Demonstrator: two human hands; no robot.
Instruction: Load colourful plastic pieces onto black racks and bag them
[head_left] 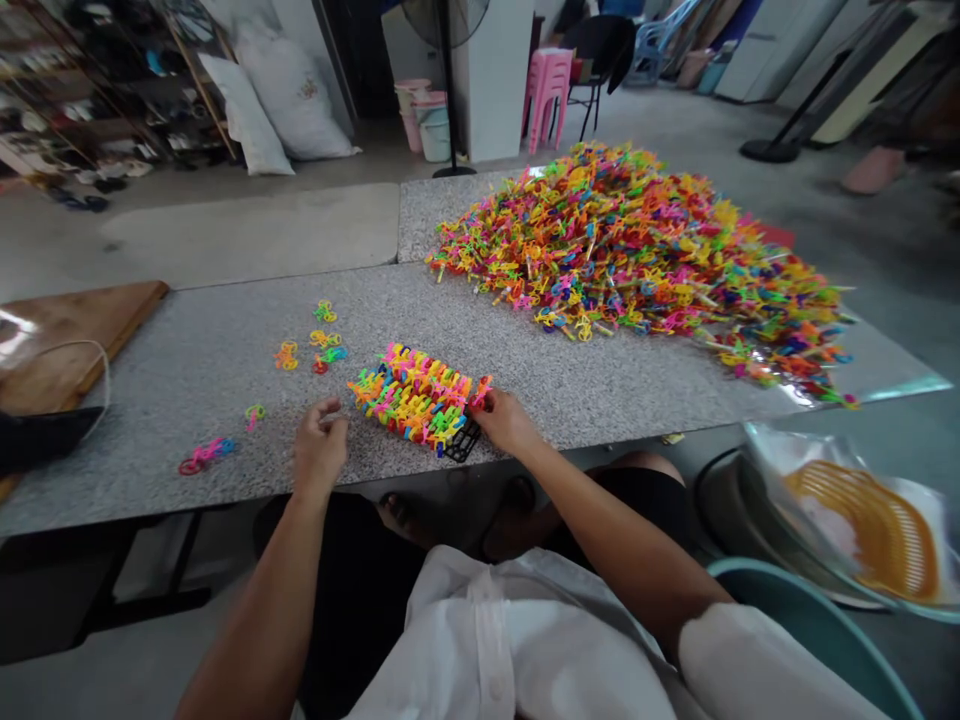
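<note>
While the left hand (319, 450) curls empty, the right grip (501, 415) pinches the toy row's (412, 395) end.

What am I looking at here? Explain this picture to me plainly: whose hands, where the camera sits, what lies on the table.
There is no machine: a person wears a camera on the head, looking down at their own bare hands. The right hand pinches an orange plastic piece at the edge of a black grid tray packed with colourful pieces. The left hand rests loosely curled on the speckled table, beside the tray; whether it holds anything is unclear. A big heap of colourful pieces lies farther back, a few loose ones to the left.
</note>
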